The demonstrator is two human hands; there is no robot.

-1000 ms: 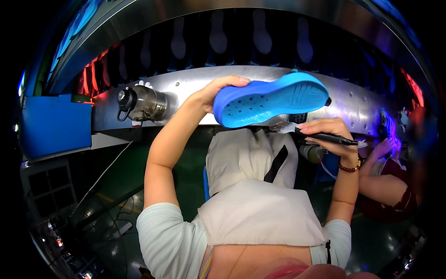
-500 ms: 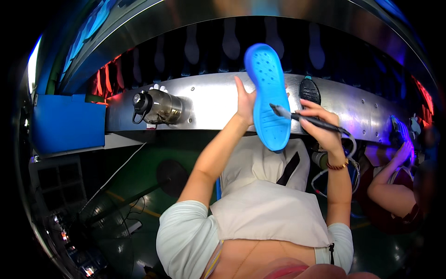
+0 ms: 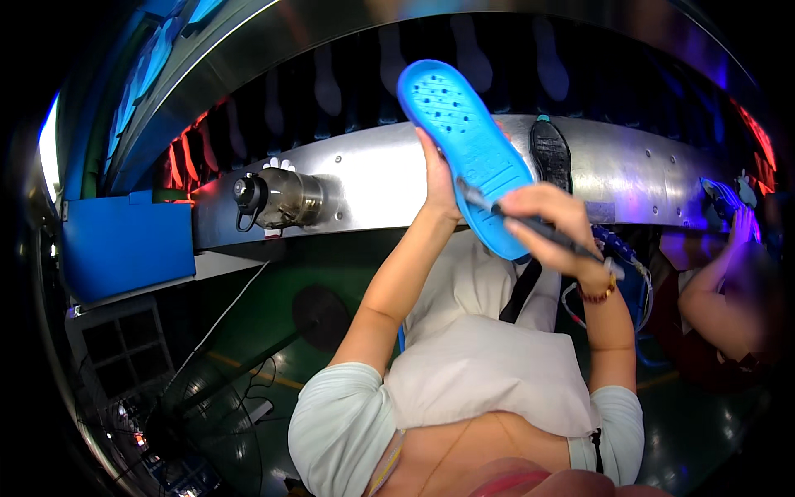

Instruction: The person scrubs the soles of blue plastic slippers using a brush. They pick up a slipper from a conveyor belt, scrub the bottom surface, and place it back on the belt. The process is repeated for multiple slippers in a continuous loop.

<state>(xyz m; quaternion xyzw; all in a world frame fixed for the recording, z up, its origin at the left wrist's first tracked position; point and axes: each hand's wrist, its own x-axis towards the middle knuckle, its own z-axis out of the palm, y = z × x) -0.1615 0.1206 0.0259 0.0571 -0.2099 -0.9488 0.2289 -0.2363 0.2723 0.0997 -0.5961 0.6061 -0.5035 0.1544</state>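
Observation:
A bright blue shoe sole, tilted with its holed toe end up and to the left, is held in front of me. My left hand grips its left edge, thumb up along the side; the other fingers are hidden behind the sole. In my right hand is a black-handled brush, its tip against the left edge of the sole's ridged lower half. The tip and the fingers are slightly blurred. A thin hose runs by my right wrist.
On the metal ledge stand a dark translucent bottle at the left and a black sole at the right. Beyond it, several soles hang in a dark row. A blue box is at far left. A co-worker's arm shows at right.
The sole has tilted further, its toe end swinging left. My right hand has moved left and the brush tip has gone from the sole's middle to its left edge.

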